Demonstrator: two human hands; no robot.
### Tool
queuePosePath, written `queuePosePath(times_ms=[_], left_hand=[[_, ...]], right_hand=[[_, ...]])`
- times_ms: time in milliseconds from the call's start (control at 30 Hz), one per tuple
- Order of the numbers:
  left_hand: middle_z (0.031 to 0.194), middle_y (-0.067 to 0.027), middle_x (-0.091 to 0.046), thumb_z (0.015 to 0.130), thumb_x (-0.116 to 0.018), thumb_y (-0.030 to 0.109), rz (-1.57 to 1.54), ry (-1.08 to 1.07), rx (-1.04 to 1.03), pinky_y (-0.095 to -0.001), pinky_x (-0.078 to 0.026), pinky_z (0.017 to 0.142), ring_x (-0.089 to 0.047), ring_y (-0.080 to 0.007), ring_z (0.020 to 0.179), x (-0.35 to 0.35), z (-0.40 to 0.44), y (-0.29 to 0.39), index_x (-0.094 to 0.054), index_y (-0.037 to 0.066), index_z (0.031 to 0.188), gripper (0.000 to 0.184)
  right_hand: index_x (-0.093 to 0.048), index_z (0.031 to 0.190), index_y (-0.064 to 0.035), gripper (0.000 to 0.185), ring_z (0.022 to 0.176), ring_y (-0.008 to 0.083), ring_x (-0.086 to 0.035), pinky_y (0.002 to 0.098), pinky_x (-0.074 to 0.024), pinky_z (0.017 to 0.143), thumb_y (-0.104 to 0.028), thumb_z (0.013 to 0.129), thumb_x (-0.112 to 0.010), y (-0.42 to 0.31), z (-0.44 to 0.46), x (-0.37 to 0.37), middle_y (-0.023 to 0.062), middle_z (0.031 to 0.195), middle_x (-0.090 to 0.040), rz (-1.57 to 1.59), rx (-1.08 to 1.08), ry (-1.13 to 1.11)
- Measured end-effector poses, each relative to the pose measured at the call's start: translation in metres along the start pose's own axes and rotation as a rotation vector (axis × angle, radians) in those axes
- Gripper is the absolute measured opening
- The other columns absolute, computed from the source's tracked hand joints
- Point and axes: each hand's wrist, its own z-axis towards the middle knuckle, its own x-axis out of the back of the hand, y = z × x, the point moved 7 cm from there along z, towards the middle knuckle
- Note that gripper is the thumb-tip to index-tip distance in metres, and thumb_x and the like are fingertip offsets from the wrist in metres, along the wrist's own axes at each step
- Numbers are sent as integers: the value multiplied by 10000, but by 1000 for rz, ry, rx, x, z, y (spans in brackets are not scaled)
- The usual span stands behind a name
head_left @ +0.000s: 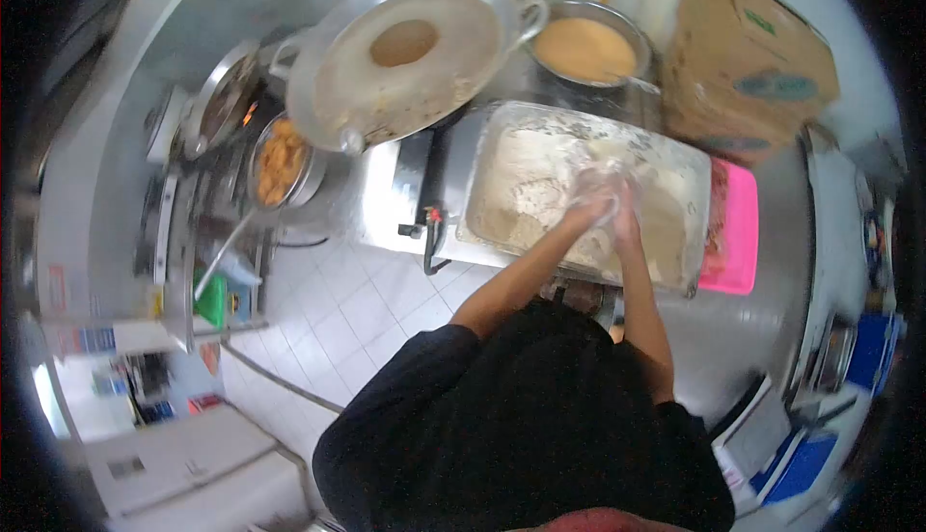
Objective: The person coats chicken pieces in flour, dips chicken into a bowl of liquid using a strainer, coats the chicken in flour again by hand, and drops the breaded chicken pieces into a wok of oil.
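Note:
My left hand (590, 196) and my right hand (627, 196) are pressed together over a large metal tray (494, 136) of white flour (540, 151). Both appear to be in thin clear plastic gloves, dusted with flour. The fingers are closed against each other; whatever lies between the palms is hidden and blurred. Lumpy, clumped flour (535, 194) lies just left of my hands. Right beside the tray, a bright pink container (741, 228) holds reddish raw meat (716, 209), partly hidden by the tray's edge.
A big two-handled wok (405, 98) stands back left. Behind the tray is a bowl of orange-yellow liquid (584, 50) with a utensil handle. A cardboard box (752, 59) stands back right. Fried pieces (280, 161) fill a long-handled strainer at left, near a burner flame (250, 112).

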Motion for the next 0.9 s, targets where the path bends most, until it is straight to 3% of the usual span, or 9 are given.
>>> queuePosePath(times_ms=[100,167,267,400,467,533,633,767,900], left_hand=[[1365,-146,-465,906,-377,299,-19,115,-65,-435,-163,1129,-339,-318,1315,22,-15,30,-487,61,1289,464],[1386,-165,-434,917,-359,336,-153,-68,86,-434,-141,1135,-307,-336,1329,22,-3,39,-447,58,1330,506],[1409,-183,-401,930,-336,373,-425,-75,152,-421,-134,1138,-285,-342,1341,17,-7,39,-418,53,1362,544],[1454,-182,-334,950,-313,414,-635,-71,305,-387,-138,1136,-257,-317,1364,4,-17,50,-371,47,1398,582],[1470,-173,-310,956,-311,431,-668,-75,459,-375,-144,1134,-250,-304,1370,11,-21,53,-343,47,1415,599],[1470,-166,-311,954,-315,442,-807,-3,523,-373,-153,1131,-257,-301,1365,27,-23,55,-327,52,1421,608],[1469,-155,-313,952,-323,458,-987,144,573,-369,-167,1127,-268,-295,1358,46,-18,58,-301,59,1430,623],[1469,-140,-315,949,-332,480,-1119,286,610,-364,-186,1121,-283,-288,1349,61,-11,62,-268,69,1443,646],[1468,-126,-317,946,-341,502,-1210,348,637,-359,-204,1115,-298,-281,1339,68,-2,70,-234,79,1456,672]], right_hand=[[-334,1408,-54,593,1295,229,-381,352,-285,1083,-462,978,-333,22,3,-15,83,1405,-411,199,38,-24],[-383,1375,-56,563,1245,229,-442,346,-334,1054,-455,981,-325,7,-10,-20,81,1349,-468,426,-80,-3],[-315,1410,-61,602,1287,248,-378,364,-265,1094,-471,970,-344,-10,-22,-28,135,1395,-397,495,-261,20],[-260,1440,-20,668,1302,238,-348,348,-228,1109,-489,971,-335,10,-3,0,150,1433,-347,225,-255,131],[-405,1352,-11,567,1254,213,-404,342,-270,1079,-431,977,-341,-32,-8,-19,102,1335,-469,201,-134,39],[-360,1387,3,594,1321,224,-336,332,-223,1106,-417,967,-376,-21,0,-19,121,1428,-377,252,23,-154],[-336,1399,22,641,1370,225,-258,331,-177,1126,-430,949,-410,-16,-10,-8,137,1490,-280,96,18,-52],[-437,1320,2,536,1260,249,-410,363,-310,1050,-363,930,-481,-77,-45,-27,167,1365,-438,-528,77,-9],[-522,1179,-26,329,1043,253,-547,379,-434,893,-227,919,-516,-58,-29,-17,149,1127,-581,-580,348,32]])
